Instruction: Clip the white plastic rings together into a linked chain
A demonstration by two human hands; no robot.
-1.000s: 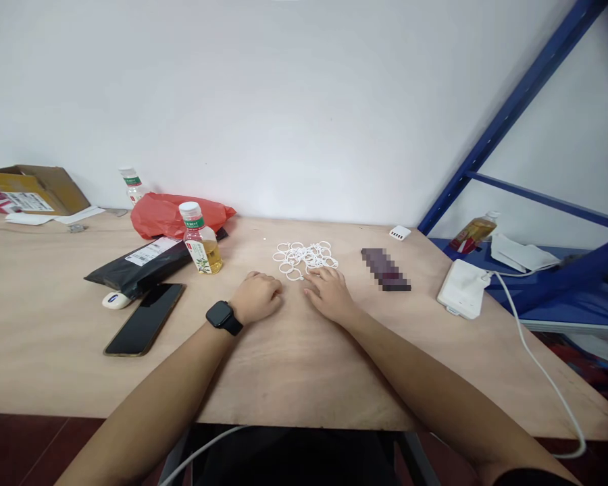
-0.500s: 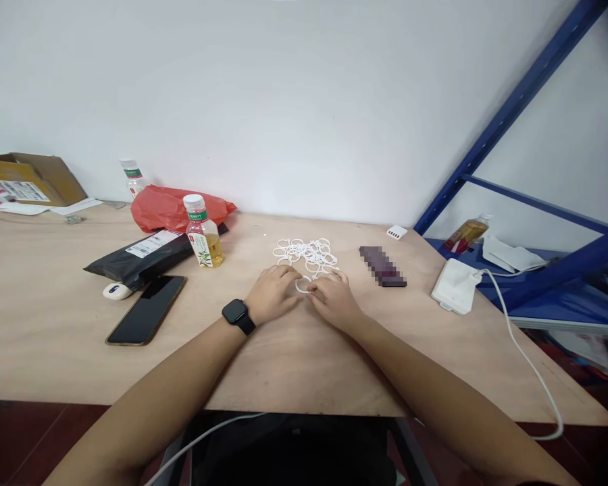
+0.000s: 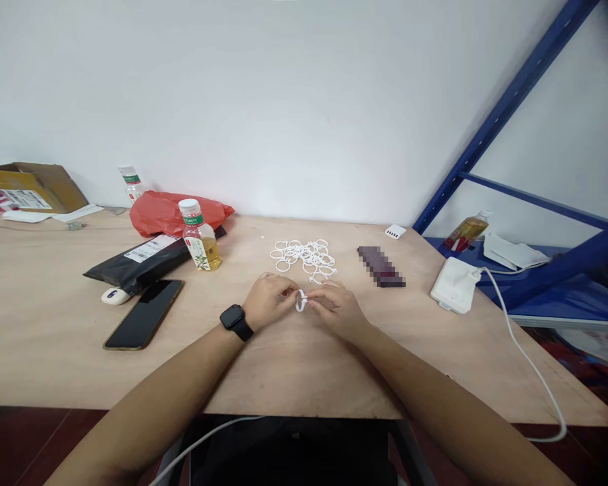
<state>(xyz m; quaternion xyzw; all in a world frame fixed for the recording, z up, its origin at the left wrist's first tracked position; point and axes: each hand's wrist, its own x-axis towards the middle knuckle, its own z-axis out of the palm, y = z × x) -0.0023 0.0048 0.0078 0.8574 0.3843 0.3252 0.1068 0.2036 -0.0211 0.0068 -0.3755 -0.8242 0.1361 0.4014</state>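
Observation:
A white plastic ring point(image 3: 298, 305) with a small tab stands on edge between my hands, just above the table or touching it. My left hand point(image 3: 268, 301), with a black watch on the wrist, pinches the ring's left side. From the other side, my right hand point(image 3: 340, 312) grips the tab with thumb and forefinger. Beyond my fingers lies a loose pile of similar white rings point(image 3: 304, 255), several of them overlapping. A few rings point(image 3: 320, 277) at the near edge of the pile lie close to my right fingertips.
To the left are a phone point(image 3: 144, 316), a white earbud case point(image 3: 115, 296), a black parcel bag point(image 3: 132, 266), a tea bottle point(image 3: 200, 246) and a red plastic bag point(image 3: 167, 209). On the right lie a blurred dark item point(image 3: 382, 266) and a white power strip point(image 3: 454, 285) with a cable.
The ring between my hands has been raised from lying flat to standing on edge, slightly nearer to me. Both hands have closed on it and moved a little away from the pile.

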